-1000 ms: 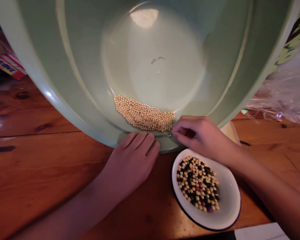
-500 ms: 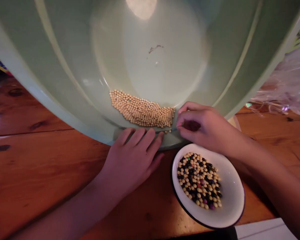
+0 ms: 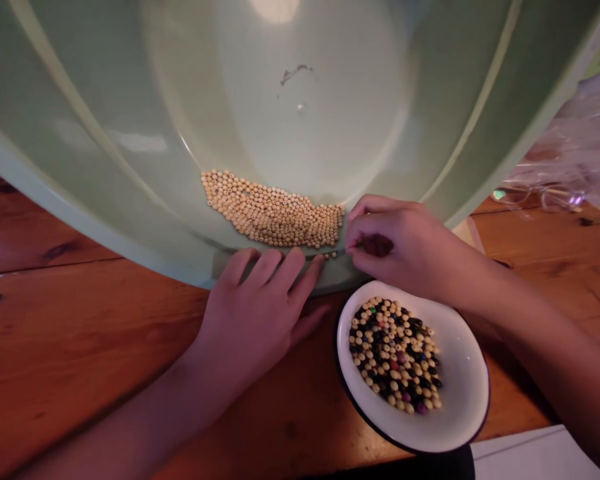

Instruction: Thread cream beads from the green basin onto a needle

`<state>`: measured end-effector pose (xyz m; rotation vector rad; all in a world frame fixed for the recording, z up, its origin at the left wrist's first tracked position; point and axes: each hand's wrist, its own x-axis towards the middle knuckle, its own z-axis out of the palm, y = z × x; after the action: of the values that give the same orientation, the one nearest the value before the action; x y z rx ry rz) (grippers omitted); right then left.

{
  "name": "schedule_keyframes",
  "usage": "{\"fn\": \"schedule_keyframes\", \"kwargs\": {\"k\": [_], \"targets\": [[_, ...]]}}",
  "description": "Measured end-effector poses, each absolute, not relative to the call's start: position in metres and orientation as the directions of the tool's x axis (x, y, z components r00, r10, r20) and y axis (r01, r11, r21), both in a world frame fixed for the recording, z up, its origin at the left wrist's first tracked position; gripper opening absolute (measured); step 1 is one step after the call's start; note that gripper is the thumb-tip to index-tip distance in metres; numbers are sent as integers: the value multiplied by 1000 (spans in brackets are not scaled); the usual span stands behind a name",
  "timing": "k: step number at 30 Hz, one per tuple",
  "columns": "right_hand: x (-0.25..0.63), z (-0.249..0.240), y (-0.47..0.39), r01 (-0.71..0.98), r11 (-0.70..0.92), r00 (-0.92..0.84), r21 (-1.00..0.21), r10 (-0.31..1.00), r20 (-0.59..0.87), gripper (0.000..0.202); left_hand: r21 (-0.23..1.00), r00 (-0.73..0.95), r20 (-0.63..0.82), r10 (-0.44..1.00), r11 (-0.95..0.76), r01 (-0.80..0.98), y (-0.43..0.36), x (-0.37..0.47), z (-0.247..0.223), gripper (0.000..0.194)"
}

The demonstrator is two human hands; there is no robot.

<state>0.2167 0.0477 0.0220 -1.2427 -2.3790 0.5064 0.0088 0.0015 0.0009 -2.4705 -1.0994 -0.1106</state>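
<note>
Since a second ago both hands have edged a little to the left along the rim of the green basin [image 3: 105, 153], which now fills more of the view, while the patch of pale beads [image 3: 275, 215] inside it keeps its shape. The left hand [image 3: 260, 313] lies flat and open, palm down on the wooden table [image 3: 80, 347], its fingertips [image 3: 290, 261] pressed against the basin's near rim; it grips nothing. The right hand [image 3: 400, 247] sits just to the right of it, fingers pinched closed around a thin tool [image 3: 341, 251] whose tip points left toward the left hand's fingertips. What the tool is cannot be told, as most of it is hidden in the fist. A few loose beads lie at that tip, on the rim, just below the pale patch. Directly below the right hand, near its wrist, stands a white bowl [image 3: 460, 407] with a dark edge, holding mixed beads [image 3: 393, 353] of pale, black and a few coloured kinds. Clear plastic wrap [image 3: 575, 167] lies beyond the right forearm.
</note>
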Motion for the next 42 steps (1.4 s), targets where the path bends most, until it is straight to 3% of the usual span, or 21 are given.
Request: {"fn": "schedule_keyframes", "kwargs": {"k": [42], "targets": [[215, 23, 46, 687, 507, -498, -521, 850, 171, 12, -345, 685, 209, 698, -603, 719, 0, 7, 3, 43]]}}
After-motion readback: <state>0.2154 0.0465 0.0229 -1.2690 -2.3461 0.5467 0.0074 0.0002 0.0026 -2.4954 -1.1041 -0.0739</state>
